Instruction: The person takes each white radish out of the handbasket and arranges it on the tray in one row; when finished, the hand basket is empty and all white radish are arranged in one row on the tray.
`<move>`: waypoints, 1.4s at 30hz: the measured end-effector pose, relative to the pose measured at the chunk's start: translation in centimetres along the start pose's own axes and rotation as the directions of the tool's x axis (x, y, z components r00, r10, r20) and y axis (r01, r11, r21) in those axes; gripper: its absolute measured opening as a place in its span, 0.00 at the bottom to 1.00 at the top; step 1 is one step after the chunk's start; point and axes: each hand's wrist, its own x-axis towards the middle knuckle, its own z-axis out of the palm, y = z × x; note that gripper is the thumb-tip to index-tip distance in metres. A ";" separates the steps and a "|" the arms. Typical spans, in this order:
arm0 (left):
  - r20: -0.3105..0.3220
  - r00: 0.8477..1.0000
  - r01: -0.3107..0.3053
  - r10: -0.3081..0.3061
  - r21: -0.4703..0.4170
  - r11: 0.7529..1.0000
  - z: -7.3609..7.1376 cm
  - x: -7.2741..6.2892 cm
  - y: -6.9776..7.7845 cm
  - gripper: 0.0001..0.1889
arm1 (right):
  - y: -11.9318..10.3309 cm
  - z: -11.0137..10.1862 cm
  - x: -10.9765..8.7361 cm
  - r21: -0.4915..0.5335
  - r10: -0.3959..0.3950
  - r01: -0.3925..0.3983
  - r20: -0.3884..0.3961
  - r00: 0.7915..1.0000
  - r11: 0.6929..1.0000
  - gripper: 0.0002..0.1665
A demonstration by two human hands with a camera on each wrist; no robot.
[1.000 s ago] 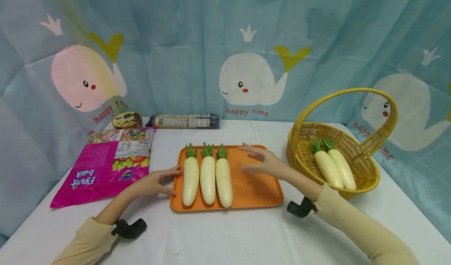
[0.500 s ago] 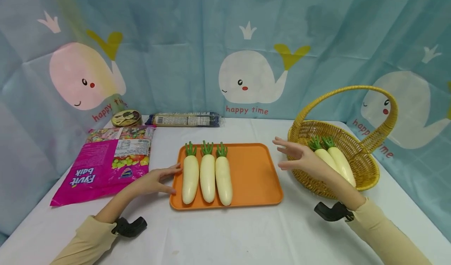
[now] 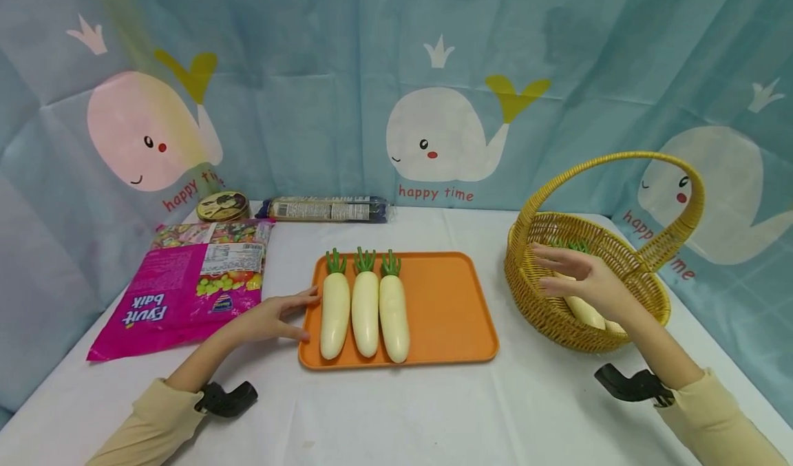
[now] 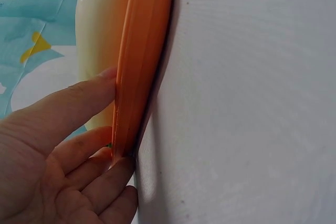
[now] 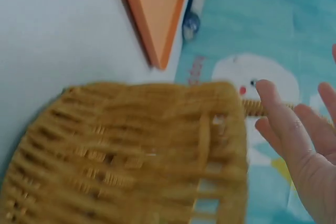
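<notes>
Three white radishes point(image 3: 365, 314) with green tops lie side by side on the left half of an orange tray point(image 3: 452, 308). My left hand point(image 3: 266, 320) rests at the tray's left edge; in the left wrist view its thumb point(image 4: 79, 100) and fingertips touch the rim. Over the wicker basket point(image 3: 539, 311) at the right, my right hand point(image 3: 588, 280) is held with its fingers extended, holding nothing. Beneath it, two more radishes point(image 3: 584, 312) lie in the basket, partly hidden by the hand. The right wrist view shows the basket's woven side point(image 5: 131, 150) with the fingers beside it.
A pink candy bag point(image 3: 180, 294) lies at the left, with a round tin point(image 3: 223, 206) behind it. A long clear-wrapped packet point(image 3: 328, 210) lies at the back. The basket's tall handle point(image 3: 619, 156) arches above the right hand. A whale-print curtain point(image 3: 297, 108) closes off the back.
My right hand has moved right, from above the tray's right half to over the basket, where it now covers part of the radishes. The left hand stays at the tray edge.
</notes>
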 end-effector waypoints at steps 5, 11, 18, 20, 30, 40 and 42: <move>-0.004 1.000 -0.016 0.016 0.017 1.000 0.1 -0.2 -0.2 0.35 | 0.9 -1.8 -0.7 -0.035 0.022 -0.025 -0.098 0.995 0.999 0.25; -0.016 1.000 0.004 -0.003 0.016 1.000 0.1 -0.2 0.0 0.36 | 1.6 -4.1 -0.9 -0.131 0.046 -0.068 -0.162 0.986 0.989 0.28; -0.016 1.000 0.015 -0.014 0.029 0.999 0.1 0.2 0.2 0.35 | 0.5 -5.1 0.1 -0.253 0.134 -0.197 -0.245 0.960 0.947 0.29; -0.011 1.000 0.011 -0.010 0.026 1.000 0.1 0.2 0.1 0.35 | 0.1 -5.4 0.5 -0.290 0.149 -0.226 -0.265 0.953 0.930 0.29; -0.002 1.000 -0.003 0.003 0.017 1.000 0.0 0.2 -0.2 0.35 | -0.4 -7.1 2.7 -0.414 0.210 -0.329 -0.308 0.928 0.848 0.31; -0.003 1.000 0.005 -0.005 0.023 1.000 0.2 0.1 -0.3 0.35 | 3.4 -8.6 3.5 -0.353 0.387 -0.424 -0.174 0.905 0.834 0.39; -0.001 1.000 -0.004 0.004 0.017 1.000 0.2 0.1 -0.3 0.35 | 4.1 -8.6 3.5 -0.343 0.431 -0.448 -0.127 0.893 0.826 0.42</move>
